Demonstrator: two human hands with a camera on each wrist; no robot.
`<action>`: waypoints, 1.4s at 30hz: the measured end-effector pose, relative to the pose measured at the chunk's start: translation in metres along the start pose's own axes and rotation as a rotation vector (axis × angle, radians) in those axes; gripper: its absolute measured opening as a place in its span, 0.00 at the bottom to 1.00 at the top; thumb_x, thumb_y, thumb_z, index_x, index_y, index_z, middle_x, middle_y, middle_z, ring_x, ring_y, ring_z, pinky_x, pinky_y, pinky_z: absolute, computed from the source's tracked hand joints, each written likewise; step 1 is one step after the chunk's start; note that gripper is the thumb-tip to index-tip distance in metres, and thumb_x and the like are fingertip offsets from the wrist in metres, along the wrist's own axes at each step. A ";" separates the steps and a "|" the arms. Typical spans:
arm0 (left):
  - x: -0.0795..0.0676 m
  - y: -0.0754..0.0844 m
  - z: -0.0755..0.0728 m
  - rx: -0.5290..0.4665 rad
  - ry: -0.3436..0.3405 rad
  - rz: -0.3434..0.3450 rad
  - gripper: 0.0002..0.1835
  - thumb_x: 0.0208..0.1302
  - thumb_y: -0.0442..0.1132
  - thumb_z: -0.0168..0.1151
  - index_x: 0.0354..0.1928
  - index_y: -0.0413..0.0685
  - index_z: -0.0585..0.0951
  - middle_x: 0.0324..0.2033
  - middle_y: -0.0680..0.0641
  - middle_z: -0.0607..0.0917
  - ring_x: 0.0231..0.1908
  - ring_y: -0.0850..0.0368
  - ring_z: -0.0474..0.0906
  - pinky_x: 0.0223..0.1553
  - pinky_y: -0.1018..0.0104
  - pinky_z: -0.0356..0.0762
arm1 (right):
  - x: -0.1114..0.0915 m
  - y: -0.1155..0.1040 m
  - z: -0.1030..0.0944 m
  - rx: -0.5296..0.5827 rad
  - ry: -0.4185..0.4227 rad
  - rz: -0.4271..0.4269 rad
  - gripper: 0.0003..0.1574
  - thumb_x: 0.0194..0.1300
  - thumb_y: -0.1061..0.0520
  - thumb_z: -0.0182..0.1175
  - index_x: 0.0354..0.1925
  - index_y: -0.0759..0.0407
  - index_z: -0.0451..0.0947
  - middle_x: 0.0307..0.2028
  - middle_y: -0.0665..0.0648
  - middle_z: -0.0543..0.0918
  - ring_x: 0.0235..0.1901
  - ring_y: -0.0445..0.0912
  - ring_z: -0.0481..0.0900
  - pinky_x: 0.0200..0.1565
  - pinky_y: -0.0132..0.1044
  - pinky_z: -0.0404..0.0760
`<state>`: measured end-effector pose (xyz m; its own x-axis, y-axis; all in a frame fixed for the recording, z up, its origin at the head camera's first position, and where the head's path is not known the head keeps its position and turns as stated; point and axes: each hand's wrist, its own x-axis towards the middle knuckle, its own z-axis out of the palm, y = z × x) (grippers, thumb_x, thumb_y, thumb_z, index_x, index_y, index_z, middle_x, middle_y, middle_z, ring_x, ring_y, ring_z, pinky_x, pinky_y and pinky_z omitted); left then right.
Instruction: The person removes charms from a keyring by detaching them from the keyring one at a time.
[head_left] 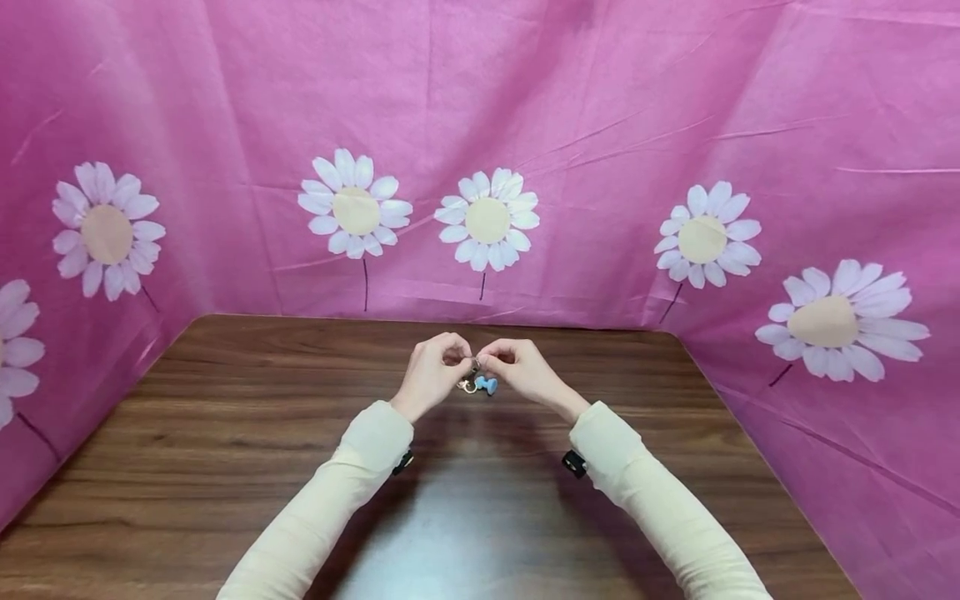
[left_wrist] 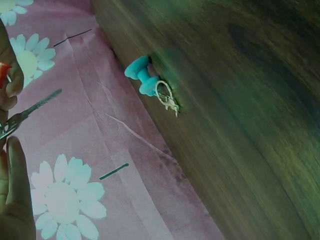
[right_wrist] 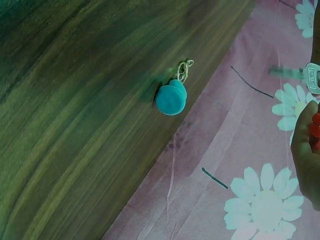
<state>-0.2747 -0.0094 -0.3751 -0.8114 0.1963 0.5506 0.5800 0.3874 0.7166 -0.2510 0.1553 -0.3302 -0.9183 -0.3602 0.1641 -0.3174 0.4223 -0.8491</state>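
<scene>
- From the head camera, both hands are seen held close together above a brown wood-grain counter point(head_left: 225, 442); what is pinched there is too small to be made out.
- By the left wrist camera, a metal key point(left_wrist: 37, 106) is shown pinched in the left grip point(head_left: 429, 371), its blade pointing outward.
- By the right wrist camera, lettering is revealed on the key's head, and an orange-red piece point(right_wrist: 314, 129) is seen pinched by the right grip point(head_left: 523, 368).
- In all views, a blue spool-shaped piece point(head_left: 487, 385) is seen on the counter, touched by a gold clasp point(left_wrist: 172, 103).
</scene>
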 end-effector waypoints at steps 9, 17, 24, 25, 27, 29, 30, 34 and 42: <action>-0.001 -0.005 0.001 0.159 -0.018 0.129 0.07 0.46 0.26 0.61 0.23 0.47 0.77 0.23 0.51 0.80 0.27 0.62 0.79 0.30 0.74 0.77 | 0.010 0.035 0.003 -0.034 0.031 0.016 0.10 0.62 0.62 0.56 0.38 0.69 0.79 0.26 0.67 0.79 0.24 0.40 0.71 0.25 0.27 0.69; 0.002 -0.007 -0.005 0.192 -0.032 0.198 0.08 0.46 0.26 0.62 0.23 0.47 0.79 0.23 0.51 0.80 0.26 0.62 0.78 0.29 0.71 0.76 | 0.016 0.036 0.004 -0.028 0.031 -0.011 0.09 0.62 0.61 0.56 0.36 0.67 0.80 0.25 0.54 0.80 0.26 0.38 0.74 0.31 0.29 0.75; 0.001 -0.009 -0.008 0.165 -0.043 0.232 0.06 0.48 0.27 0.61 0.25 0.46 0.79 0.25 0.49 0.81 0.27 0.62 0.79 0.31 0.73 0.77 | 0.019 0.036 0.004 -0.049 0.018 -0.022 0.09 0.62 0.61 0.56 0.37 0.67 0.79 0.26 0.53 0.80 0.25 0.37 0.74 0.29 0.28 0.74; 0.001 -0.009 -0.008 0.156 -0.050 0.237 0.06 0.48 0.27 0.61 0.25 0.46 0.79 0.25 0.49 0.82 0.27 0.62 0.79 0.31 0.74 0.77 | 0.019 0.035 0.004 -0.051 0.016 -0.022 0.09 0.62 0.61 0.56 0.37 0.67 0.80 0.25 0.53 0.79 0.25 0.37 0.73 0.28 0.28 0.73; 0.001 -0.010 -0.009 0.131 -0.066 0.248 0.05 0.49 0.27 0.61 0.25 0.45 0.80 0.26 0.48 0.82 0.28 0.61 0.80 0.32 0.75 0.77 | 0.019 0.035 0.005 -0.048 0.013 -0.022 0.09 0.62 0.61 0.56 0.37 0.66 0.80 0.24 0.53 0.79 0.24 0.38 0.72 0.27 0.28 0.72; 0.001 -0.010 -0.009 0.111 -0.069 0.256 0.05 0.50 0.26 0.61 0.26 0.44 0.80 0.27 0.48 0.83 0.28 0.60 0.80 0.32 0.75 0.78 | 0.020 0.036 0.006 -0.042 0.013 -0.024 0.09 0.62 0.61 0.56 0.37 0.66 0.80 0.24 0.53 0.79 0.24 0.39 0.72 0.26 0.29 0.72; 0.000 -0.010 -0.008 0.101 -0.067 0.258 0.05 0.50 0.26 0.61 0.26 0.43 0.80 0.27 0.48 0.83 0.28 0.60 0.81 0.33 0.75 0.78 | 0.020 0.037 0.007 -0.039 0.013 -0.025 0.09 0.62 0.61 0.56 0.37 0.66 0.80 0.24 0.52 0.79 0.24 0.39 0.73 0.27 0.30 0.73; -0.002 -0.013 -0.006 0.081 -0.060 0.242 0.05 0.50 0.25 0.62 0.27 0.42 0.81 0.27 0.46 0.83 0.28 0.59 0.81 0.33 0.74 0.78 | 0.021 0.042 0.009 -0.023 0.005 -0.013 0.09 0.63 0.61 0.56 0.37 0.67 0.79 0.25 0.51 0.78 0.25 0.41 0.74 0.27 0.32 0.74; -0.001 -0.014 0.000 0.069 -0.052 0.073 0.02 0.52 0.31 0.64 0.28 0.43 0.81 0.27 0.50 0.84 0.29 0.60 0.81 0.34 0.73 0.78 | 0.019 0.044 0.010 0.014 0.085 0.009 0.09 0.61 0.63 0.57 0.37 0.68 0.80 0.27 0.58 0.82 0.27 0.42 0.78 0.31 0.32 0.77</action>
<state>-0.2820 -0.0148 -0.3852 -0.7710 0.2717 0.5760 0.6326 0.4315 0.6432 -0.2799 0.1586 -0.3692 -0.9381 -0.2844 0.1977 -0.3060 0.4132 -0.8577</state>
